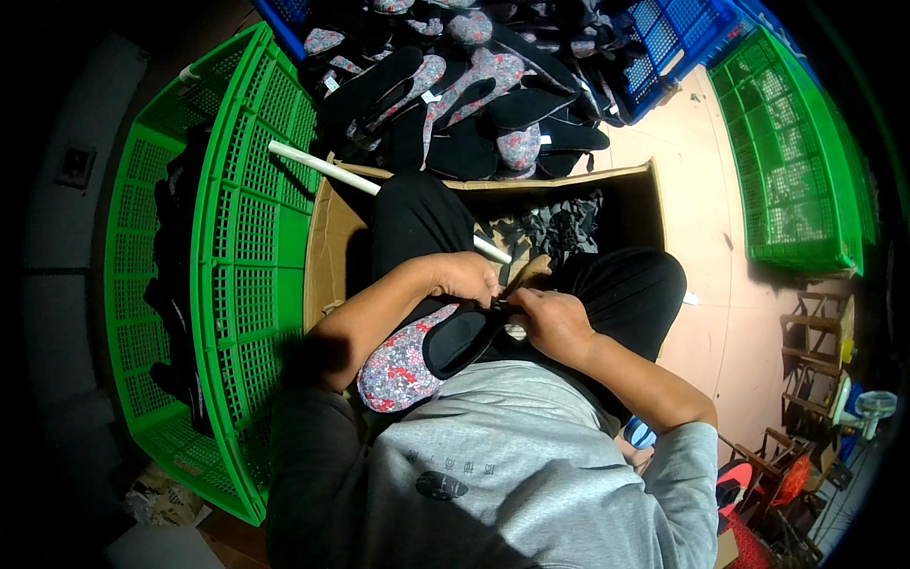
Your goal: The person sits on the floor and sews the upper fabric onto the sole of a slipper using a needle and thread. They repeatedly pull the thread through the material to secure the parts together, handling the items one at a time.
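A floral cloth shoe (403, 365) with a black lining lies tilted across my lap, its rounded toe toward my left elbow. My left hand (466, 277) is closed at the heel end, thumb and fingers pinching the dark edge there. Close against it, my right hand (557, 324) is also closed in a pinch. What sits between its fingertips is small and dark, and I cannot make it out. Below both hands stands an open cardboard box (318, 251) between my knees, with dark scraps (564, 228) inside.
A white pole (322, 169) crosses the box, passing under my left knee. Beyond the box lies a heap of black and floral shoes (474, 85). Green crates (251, 228) stand at left, another green crate (791, 156) at right, a blue crate (678, 43) behind. Wooden racks (815, 332) are far right.
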`<state>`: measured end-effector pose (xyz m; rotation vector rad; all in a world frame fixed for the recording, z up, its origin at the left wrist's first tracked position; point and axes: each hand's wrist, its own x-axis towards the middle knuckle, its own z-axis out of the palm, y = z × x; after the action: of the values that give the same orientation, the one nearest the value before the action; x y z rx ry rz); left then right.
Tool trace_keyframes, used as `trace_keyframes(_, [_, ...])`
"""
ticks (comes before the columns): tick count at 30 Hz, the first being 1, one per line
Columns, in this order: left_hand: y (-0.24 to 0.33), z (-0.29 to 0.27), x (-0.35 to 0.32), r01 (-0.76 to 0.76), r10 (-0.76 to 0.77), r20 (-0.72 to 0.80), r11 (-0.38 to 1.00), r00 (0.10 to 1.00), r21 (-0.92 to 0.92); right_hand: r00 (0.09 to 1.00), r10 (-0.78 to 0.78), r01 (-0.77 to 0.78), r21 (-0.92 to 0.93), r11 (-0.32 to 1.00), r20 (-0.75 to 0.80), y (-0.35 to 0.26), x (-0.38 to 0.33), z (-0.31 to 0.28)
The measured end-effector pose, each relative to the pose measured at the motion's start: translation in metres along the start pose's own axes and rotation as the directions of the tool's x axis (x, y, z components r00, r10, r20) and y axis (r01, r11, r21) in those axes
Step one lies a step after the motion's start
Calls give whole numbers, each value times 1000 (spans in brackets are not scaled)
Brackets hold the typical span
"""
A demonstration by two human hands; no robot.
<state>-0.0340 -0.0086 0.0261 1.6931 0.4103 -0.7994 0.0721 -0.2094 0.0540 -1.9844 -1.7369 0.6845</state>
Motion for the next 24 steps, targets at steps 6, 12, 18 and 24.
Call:
trace_keyframes(6, [-2, 2, 1, 2, -2, -4, 1000, 1000, 31, 1000, 31, -31, 17, 999, -3, 2, 1, 11])
trace_keyframes(12, [-6, 2, 6, 17, -17, 22, 1000, 1000, 13, 981, 187, -153, 370, 916, -58, 13, -5, 35])
trace_keyframes(18, [-7, 6, -3, -180, 174, -83, 981, 981, -77, 737, 647, -237, 971, -19, 192, 32, -13, 58])
trace_keyframes(24, [-8, 21, -11, -444, 507, -529, 860, 680, 253, 821, 522, -240, 969, -51, 231, 30, -22, 57])
